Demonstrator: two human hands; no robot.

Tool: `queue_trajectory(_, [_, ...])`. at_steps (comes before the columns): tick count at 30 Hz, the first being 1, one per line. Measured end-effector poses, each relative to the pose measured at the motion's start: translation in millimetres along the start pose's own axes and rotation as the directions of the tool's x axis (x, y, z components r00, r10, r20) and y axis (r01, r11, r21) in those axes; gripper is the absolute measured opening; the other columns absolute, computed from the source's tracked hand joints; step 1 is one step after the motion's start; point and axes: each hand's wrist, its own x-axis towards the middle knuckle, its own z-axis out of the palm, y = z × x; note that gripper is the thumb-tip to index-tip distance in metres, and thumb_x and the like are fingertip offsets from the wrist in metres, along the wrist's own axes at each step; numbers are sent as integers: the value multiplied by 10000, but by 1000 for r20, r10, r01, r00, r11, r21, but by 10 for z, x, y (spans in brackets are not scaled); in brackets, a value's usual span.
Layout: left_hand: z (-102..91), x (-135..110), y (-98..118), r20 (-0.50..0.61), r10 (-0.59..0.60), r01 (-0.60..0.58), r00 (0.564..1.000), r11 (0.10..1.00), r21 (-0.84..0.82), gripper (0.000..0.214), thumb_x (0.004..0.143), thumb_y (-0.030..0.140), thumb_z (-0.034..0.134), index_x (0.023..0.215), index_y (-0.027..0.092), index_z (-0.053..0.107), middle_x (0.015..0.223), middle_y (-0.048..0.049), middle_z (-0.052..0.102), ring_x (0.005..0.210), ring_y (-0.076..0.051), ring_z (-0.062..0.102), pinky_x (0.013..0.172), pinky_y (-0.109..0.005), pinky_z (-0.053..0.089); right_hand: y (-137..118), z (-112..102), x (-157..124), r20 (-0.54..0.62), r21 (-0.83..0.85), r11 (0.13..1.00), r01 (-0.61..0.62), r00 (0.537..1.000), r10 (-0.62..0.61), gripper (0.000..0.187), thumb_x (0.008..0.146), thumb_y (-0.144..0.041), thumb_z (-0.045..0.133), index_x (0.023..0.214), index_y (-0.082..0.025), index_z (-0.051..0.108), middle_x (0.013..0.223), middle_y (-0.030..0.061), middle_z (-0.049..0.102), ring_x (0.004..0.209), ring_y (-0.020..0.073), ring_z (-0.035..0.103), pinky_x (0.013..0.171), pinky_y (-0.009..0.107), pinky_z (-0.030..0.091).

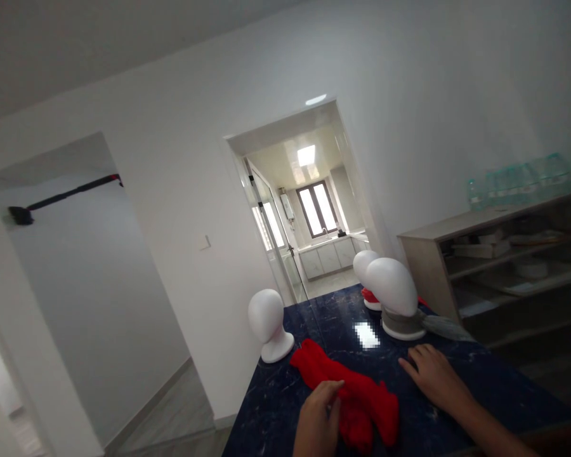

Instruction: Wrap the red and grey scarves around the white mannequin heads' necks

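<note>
A bunched red scarf [349,381] lies on the dark blue marbled table [257,422]. My left hand [318,412] is at the near left side of the scarf, thumb and fingers apart; whether it touches the cloth I cannot tell. To the right, with nothing in it, my right hand [435,374] is open low over the tabletop. A bare white mannequin head [266,320] stands at the table's left edge. Near my right hand is a larger white mannequin head [393,285] with a grey scarf [402,324] round its neck.
Behind the larger head, another white mannequin head [361,263] has red cloth [368,295] at its neck. Clear plastic wrapping [447,328] lies at the table's right edge. A wooden shelf unit [423,266] with water bottles [518,181] stands right. A glass door [278,235] opens beyond.
</note>
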Motion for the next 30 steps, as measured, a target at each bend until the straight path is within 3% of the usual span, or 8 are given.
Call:
queue_trajectory(3, [-308,218,-258,-38,-40,49,998,958,283,645,850,53,457,1440,244,633,1478,-104,647,1408,-265,569,1244,-472,405,-67,-62,6,39,52,998,17,999,-19,391,1030,-517,498,914,-222,727,986,103,726,1019,302,617,938,436,424])
queue_trajectory(5, [-382,412,-465,58,-68,42,996,927,373,794,732,-16,479,1478,227,603,1575,-93,565,1518,-278,448,1318,-516,272,-100,-100,11,54,75,997,7,998,-11,386,1030,-516,499,915,-228,729,992,96,728,1032,301,612,946,440,422])
queue_trajectory(8, [-257,642,-641,183,-5,-45,983,963,266,753,743,-5,475,1422,265,656,1591,-65,550,1519,-260,447,1321,-519,264,-142,-200,17,91,151,988,-19,996,5,391,1024,-540,504,923,-241,735,1026,86,735,1054,294,615,960,441,428])
queue_trajectory(13, [52,733,-599,-29,63,-61,998,996,68,371,934,167,493,1185,246,755,1344,-104,718,1284,-261,638,1186,-505,447,-351,-423,-46,219,405,912,64,962,-164,349,1018,-546,526,1029,-274,744,1142,64,735,1101,266,627,1002,411,448])
queue_trajectory(18, [64,704,-590,30,92,-94,995,992,81,321,959,406,639,1247,302,737,1407,-67,703,1405,-300,553,1235,-547,376,-770,-287,-124,263,550,830,99,922,-284,352,793,-446,797,1078,-249,737,1237,79,725,1152,294,619,1036,409,439])
queue_trajectory(21, [58,690,-605,95,90,-99,991,990,97,415,972,454,624,1366,339,682,1477,-43,661,1476,-281,487,1262,-531,348,-838,-104,-37,241,619,779,-99,968,-69,147,812,-292,656,932,-227,712,1076,65,756,1010,262,661,928,378,475])
queue_trajectory(24, [78,680,-620,134,65,-82,989,989,121,487,964,483,631,1428,334,641,1498,-62,639,1462,-286,504,1252,-518,367,-745,-17,77,213,735,598,-319,946,243,132,862,-309,541,825,-231,641,815,15,711,800,226,649,756,338,477])
queue_trajectory(30, [133,708,-664,121,55,-76,991,980,182,560,913,447,695,1449,303,618,1494,-90,636,1444,-314,522,1257,-540,348,-607,9,110,263,913,179,-367,864,431,208,873,-451,586,860,-248,630,826,4,723,775,223,656,736,331,517])
